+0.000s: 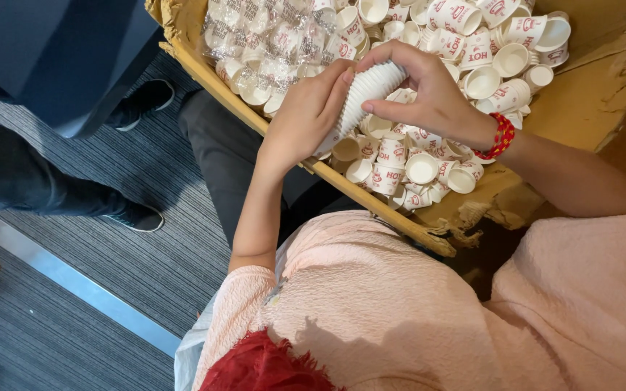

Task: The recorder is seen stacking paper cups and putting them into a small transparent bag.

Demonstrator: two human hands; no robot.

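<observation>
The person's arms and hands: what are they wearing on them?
Both hands are bare, no gloves. The left hand comes out of a short, pale pink, crinkly sleeve that ends above the elbow. The right hand has a beaded bracelet in red with a few yellow beads on the wrist, and the same pink sleeve higher up.
</observation>
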